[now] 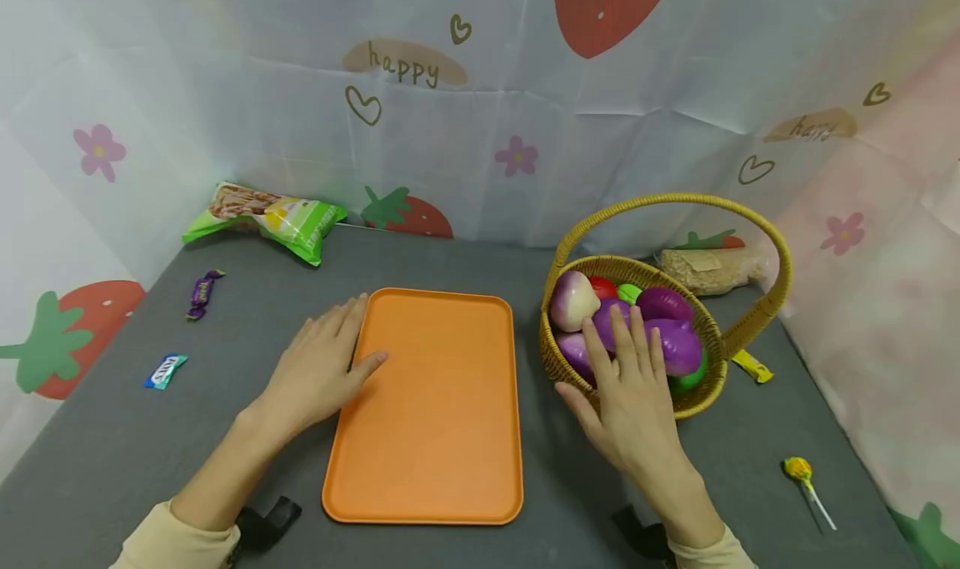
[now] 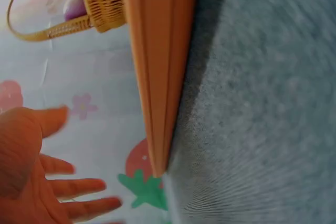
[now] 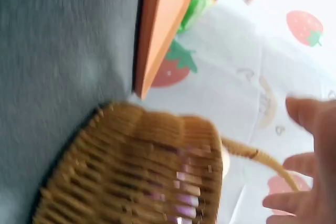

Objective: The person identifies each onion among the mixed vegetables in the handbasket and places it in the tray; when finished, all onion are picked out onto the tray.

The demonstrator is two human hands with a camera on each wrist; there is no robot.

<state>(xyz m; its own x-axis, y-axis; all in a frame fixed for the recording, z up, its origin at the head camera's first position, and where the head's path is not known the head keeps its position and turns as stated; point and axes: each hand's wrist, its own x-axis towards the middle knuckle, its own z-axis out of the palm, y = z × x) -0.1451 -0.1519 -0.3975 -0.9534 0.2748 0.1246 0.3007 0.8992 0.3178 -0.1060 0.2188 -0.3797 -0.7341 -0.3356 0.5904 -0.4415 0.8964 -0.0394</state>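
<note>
An orange tray [image 1: 431, 436] lies flat in the middle of the grey table. My left hand [image 1: 324, 369] lies open at its left rim, thumb on the tray's edge. A wicker basket [image 1: 697, 398] with a tall handle stands to the right, holding purple eggplants [image 1: 678, 344], a white-purple turnip [image 1: 572, 300] and red and green pieces. My right hand [image 1: 628, 386] hovers open over the basket's near rim, fingers stretched above the purple pieces. The left wrist view shows the tray edge [image 2: 157, 66] and open fingers [image 2: 79, 187]. The right wrist view shows the basket wall [image 3: 136, 171].
A green snack bag [image 1: 270, 217] lies at the back left. A purple candy [image 1: 201, 292] and a blue candy [image 1: 165, 371] lie near the left edge. A yellow lollipop [image 1: 799, 470] and a yellow wrapper [image 1: 752, 366] lie right of the basket, with an oat bag [image 1: 708, 267] behind.
</note>
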